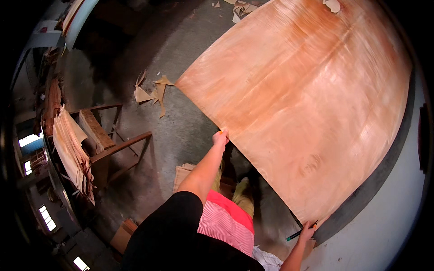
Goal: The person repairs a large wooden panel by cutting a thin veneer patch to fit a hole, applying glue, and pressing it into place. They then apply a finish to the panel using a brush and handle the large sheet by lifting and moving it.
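Note:
A large sheet of reddish-tan wood veneer spreads in front of me, with a pale hole or patch near its far edge. My left hand is closed on its near edge, about midway along; a small yellow-orange bit shows at the fingers. At the sheet's near right corner, my right hand is closed on the edge. A slim dark stick-like tool with a green end juts out from that same hand; its exact kind I cannot make out. The fingertips under the sheet are hidden.
At left, a wooden frame stand is beside a stack of veneer sheets. Torn veneer scraps lie on the grey floor. A pale wall or panel runs along the right. More veneer pieces are near my legs.

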{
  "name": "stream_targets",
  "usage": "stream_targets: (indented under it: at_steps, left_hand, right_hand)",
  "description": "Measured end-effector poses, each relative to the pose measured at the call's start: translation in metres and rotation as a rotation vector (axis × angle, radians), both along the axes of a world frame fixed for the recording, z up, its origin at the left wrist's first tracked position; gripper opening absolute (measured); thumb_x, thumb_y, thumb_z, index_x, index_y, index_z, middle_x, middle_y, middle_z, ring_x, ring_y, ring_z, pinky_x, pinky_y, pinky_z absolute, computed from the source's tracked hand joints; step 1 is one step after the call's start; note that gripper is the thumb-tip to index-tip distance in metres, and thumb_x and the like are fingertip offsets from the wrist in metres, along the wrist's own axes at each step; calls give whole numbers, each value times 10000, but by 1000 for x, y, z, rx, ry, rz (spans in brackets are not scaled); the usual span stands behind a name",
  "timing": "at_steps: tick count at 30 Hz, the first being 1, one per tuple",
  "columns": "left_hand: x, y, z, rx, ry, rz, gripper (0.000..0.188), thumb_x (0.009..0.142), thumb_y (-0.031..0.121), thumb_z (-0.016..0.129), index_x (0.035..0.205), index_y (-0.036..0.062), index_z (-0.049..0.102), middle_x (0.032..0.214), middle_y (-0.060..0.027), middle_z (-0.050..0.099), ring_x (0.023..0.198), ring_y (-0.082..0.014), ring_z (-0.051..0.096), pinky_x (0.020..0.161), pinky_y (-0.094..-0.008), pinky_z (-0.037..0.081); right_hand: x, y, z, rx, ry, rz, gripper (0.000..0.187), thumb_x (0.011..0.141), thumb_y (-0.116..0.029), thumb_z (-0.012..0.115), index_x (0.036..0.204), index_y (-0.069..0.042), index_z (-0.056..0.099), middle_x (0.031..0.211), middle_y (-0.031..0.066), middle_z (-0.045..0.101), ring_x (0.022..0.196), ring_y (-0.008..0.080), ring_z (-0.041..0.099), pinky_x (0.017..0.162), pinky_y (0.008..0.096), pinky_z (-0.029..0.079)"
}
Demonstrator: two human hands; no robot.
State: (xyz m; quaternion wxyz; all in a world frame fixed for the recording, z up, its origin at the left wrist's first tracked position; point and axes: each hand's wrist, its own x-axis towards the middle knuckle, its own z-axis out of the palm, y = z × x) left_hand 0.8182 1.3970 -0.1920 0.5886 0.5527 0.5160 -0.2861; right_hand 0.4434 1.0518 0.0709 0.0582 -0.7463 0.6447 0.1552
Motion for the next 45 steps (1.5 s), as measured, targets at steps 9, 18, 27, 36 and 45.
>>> stream_targets:
  at_steps: [9, 18, 27, 36, 45]
  left_hand:
    - [1, 1, -21, -23, -65, 199, 184, 812, 237, 532, 901, 75, 519, 805, -22, 563, 688, -141, 544, 555, -259, 436]
    - [23, -6, -2, -143, -83, 127, 190, 808, 243, 537, 923, 94, 515, 841, -18, 568, 707, -138, 544, 592, -263, 435]
    - [16, -5, 3, -44, 33, 18, 160, 821, 253, 513, 895, 110, 512, 789, 3, 553, 666, -111, 523, 560, -248, 426]
    - [6, -12, -15, -114, -39, 101, 207, 877, 209, 392, 1000, 58, 460, 941, -56, 528, 824, -182, 528, 684, -330, 445]
    - [-4, -8, -22, -26, -80, 108, 197, 848, 256, 448, 886, 68, 496, 767, -56, 539, 635, -156, 529, 520, -290, 437]
  right_hand:
    - [-8, 17, -27, 40, -103, -48, 629, 760, -371, 534, 1132, 113, 381, 1127, 271, 438, 1066, 343, 423, 888, 347, 337]
    - [24, 9, -35, 6, -236, -74, 574, 776, -326, 524, 1108, 125, 395, 1090, 282, 460, 1025, 352, 452, 866, 354, 348]
    - [3, 8, -34, -46, -74, 48, 600, 777, -369, 508, 1108, 119, 401, 1093, 280, 458, 1035, 361, 441, 862, 362, 354]
    - [-14, 3, -45, 35, -32, -14, 624, 774, -373, 506, 1140, 112, 370, 1123, 280, 436, 1055, 359, 426, 870, 358, 347]
    - [-10, 5, -47, 52, -107, 37, 627, 742, -341, 562, 1136, 110, 376, 1103, 262, 459, 1038, 320, 452, 870, 330, 350]
